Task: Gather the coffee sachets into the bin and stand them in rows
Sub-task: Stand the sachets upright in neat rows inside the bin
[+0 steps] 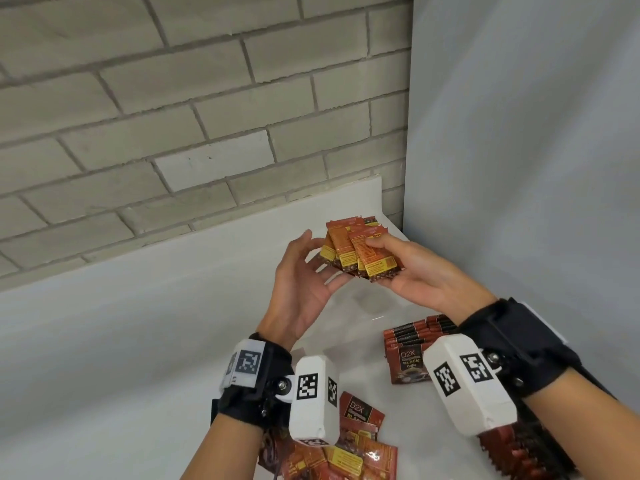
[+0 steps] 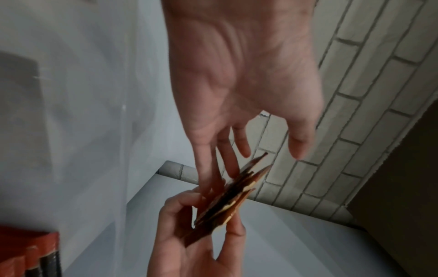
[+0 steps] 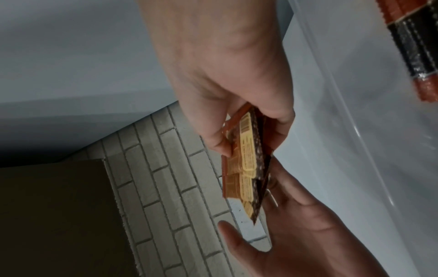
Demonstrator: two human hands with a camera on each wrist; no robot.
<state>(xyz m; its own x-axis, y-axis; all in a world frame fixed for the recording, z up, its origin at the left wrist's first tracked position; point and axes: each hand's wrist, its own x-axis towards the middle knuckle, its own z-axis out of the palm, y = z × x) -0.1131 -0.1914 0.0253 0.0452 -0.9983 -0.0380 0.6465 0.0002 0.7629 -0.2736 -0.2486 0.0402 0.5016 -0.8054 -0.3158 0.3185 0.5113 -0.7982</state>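
Right hand (image 1: 420, 271): pinching a fanned stack of coffee sachets (image 1: 360, 252) above the clear bin (image 1: 367, 306)
Left hand (image 1: 304, 282): fingers straight, touching the stack's underside

We see red-brown sachets (image 1: 360, 252) with yellow labels, black-and-red ones standing in the clear bin (image 1: 363, 303), a white bench (image 1: 138, 323), and a grey brick wall (image 1: 173, 98).

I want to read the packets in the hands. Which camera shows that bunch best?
The head view: the held bunch of sachets faces the camera, fanned, in the right hand, with the left hand beside it. The left wrist view shows only edges; the right wrist view shows a slanted, blurry label.
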